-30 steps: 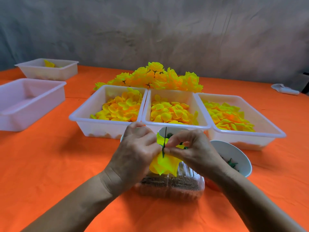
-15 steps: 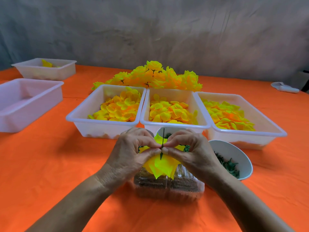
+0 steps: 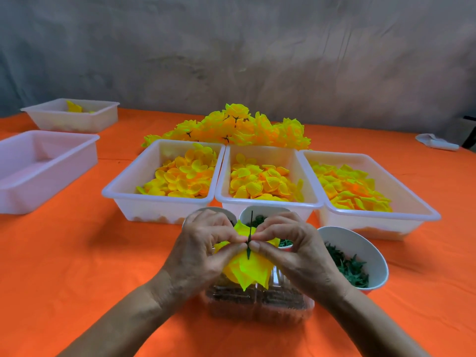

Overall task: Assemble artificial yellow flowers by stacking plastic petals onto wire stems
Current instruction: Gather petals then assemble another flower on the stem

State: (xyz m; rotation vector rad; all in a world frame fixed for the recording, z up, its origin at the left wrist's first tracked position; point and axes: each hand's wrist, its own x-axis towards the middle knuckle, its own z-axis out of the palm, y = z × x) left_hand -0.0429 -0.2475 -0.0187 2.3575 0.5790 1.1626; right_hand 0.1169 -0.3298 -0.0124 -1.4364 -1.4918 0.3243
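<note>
Petals (image 3: 247,270): stacked on the stem (image 3: 250,234) — flower seemingly unfinished
Left hand (image 3: 201,251): pinches the stem
Right hand (image 3: 293,249): pinches it too
Finished flowers (image 3: 237,128): piled behind the trays (image 3: 268,202) — petals remain

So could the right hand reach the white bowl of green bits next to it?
Probably yes. The white bowl of green bits sits just beside the right hand with nothing between them. But that hand is busy pinching the thin green wire stem, so it would need to let go first.

We see glossy translucent plastic bins (image 3: 164,204), matt orange cloth on the table (image 3: 77,266), and thin, smooth yellow petals (image 3: 247,271).
</note>
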